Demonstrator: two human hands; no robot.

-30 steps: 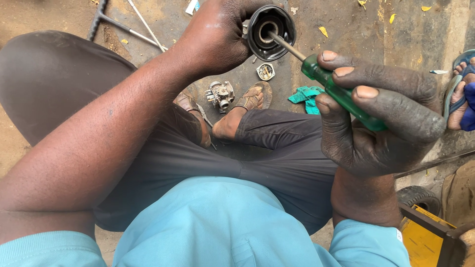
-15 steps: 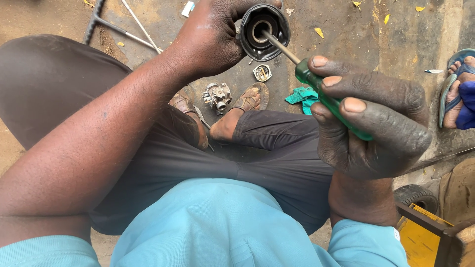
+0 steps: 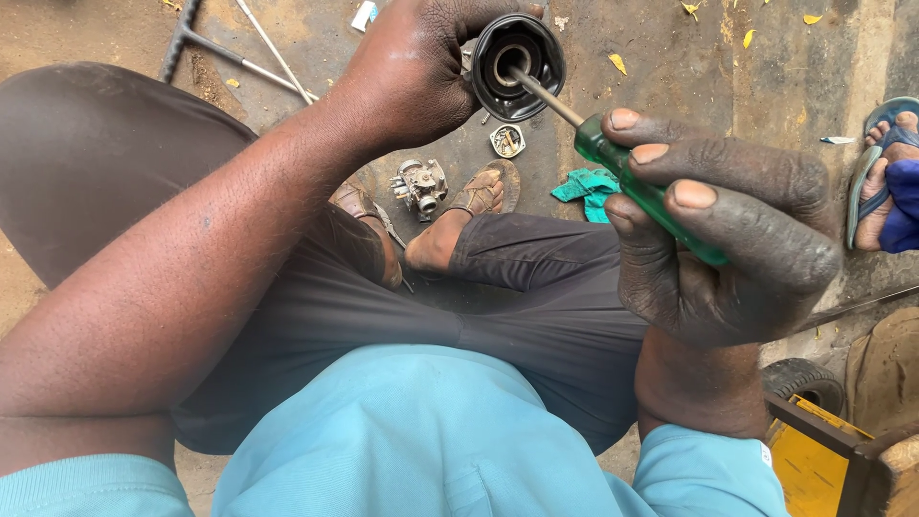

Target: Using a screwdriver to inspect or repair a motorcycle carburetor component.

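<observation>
My left hand grips a round black cup-shaped part at the top of the head view, its open side turned toward me. My right hand is closed around the green handle of a screwdriver. The metal shaft runs up and left, and its tip sits inside the centre hole of the black part. I am seated, with dark trousers and sandalled feet on the ground below my hands.
On the ground lie a small metal carburettor, a little square metal piece, a teal rag and a long T-shaped wrench. Another person's sandalled foot is at the right edge. A yellow box and a small tyre sit lower right.
Both hands, the black part and the screwdriver have shifted slightly down and left in the view. The grip on each is unchanged.
</observation>
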